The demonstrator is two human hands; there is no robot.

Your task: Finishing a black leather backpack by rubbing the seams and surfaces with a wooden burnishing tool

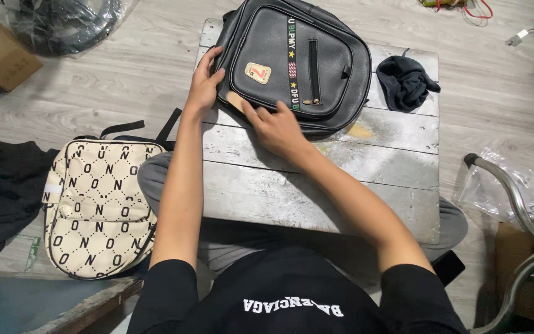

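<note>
Grey wood-look flooring surrounds a low, whitewashed plank table (341,185), and every place below is given relative to that table. On its far half lies a black leather-look backpack (329,37) with a striped vertical band and a small cream patch, its top end hanging past the far edge. The left hand (204,83) clasps the backpack's near-left edge, fingers curled over the side. The right hand (276,127) lies flat on the bag's near edge, fingers spread, pressing rather than gripping. At the table's far right corner sits a crumpled dark cloth (406,80). On the floor left of the table rests a cream quilted backpack (97,207) patterned with black letters, beside a black garment (1,185).
</note>
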